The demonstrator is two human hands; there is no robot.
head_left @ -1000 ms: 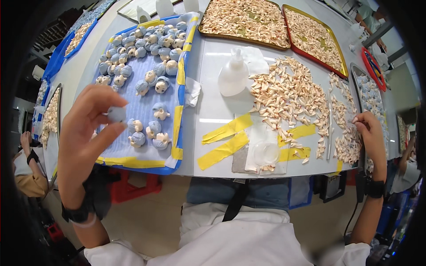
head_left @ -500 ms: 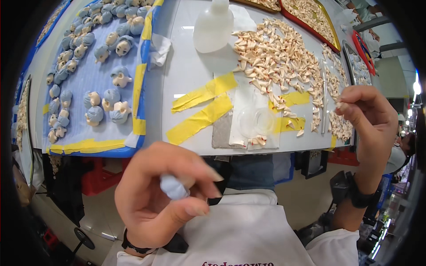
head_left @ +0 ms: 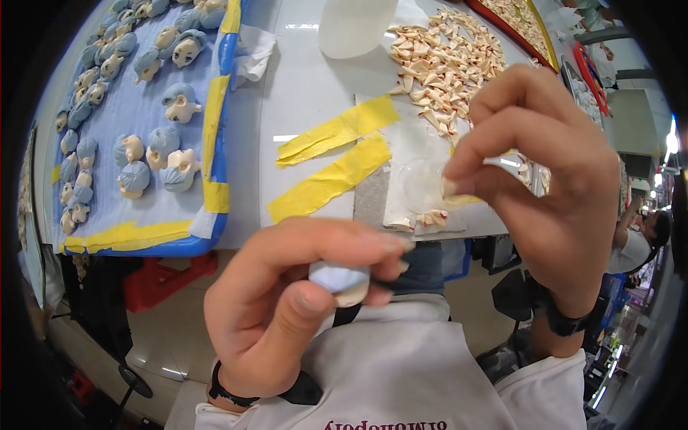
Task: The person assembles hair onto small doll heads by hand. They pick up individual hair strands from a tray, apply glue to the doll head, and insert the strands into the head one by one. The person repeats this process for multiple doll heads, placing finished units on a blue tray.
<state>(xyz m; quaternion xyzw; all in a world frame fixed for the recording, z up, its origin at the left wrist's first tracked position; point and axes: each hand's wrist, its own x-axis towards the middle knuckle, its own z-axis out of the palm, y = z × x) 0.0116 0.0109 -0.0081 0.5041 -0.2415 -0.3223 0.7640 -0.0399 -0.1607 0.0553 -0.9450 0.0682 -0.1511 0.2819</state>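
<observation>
My left hand point(head_left: 261, 308) is closed around a small doll head point(head_left: 338, 276) with blue moulded hair and a cream underside, held in front of the table's near edge. The fingers cover part of it. My right hand point(head_left: 548, 172) pinches a small cream piece at its fingertips, mostly hidden by thumb and forefinger. Those fingertips are over the right side of a clear round dish point(head_left: 419, 185), which sits on a white sheet on the table. A few cream pointed pieces point(head_left: 431, 218) with red tips lie by the dish's near side.
To the left, a blue tray point(head_left: 168, 248) edged with yellow tape holds several blue-haired doll heads point(head_left: 189, 47). Many cream pieces point(head_left: 448, 61) are heaped behind the dish. A translucent bottle point(head_left: 355, 29) stands at the back, and a white tissue point(head_left: 254, 51) lies beside the tray.
My right hand has moved left from the far side of the heap to the dish. The left hand has shifted right with the doll head, which has turned in its fingers.
</observation>
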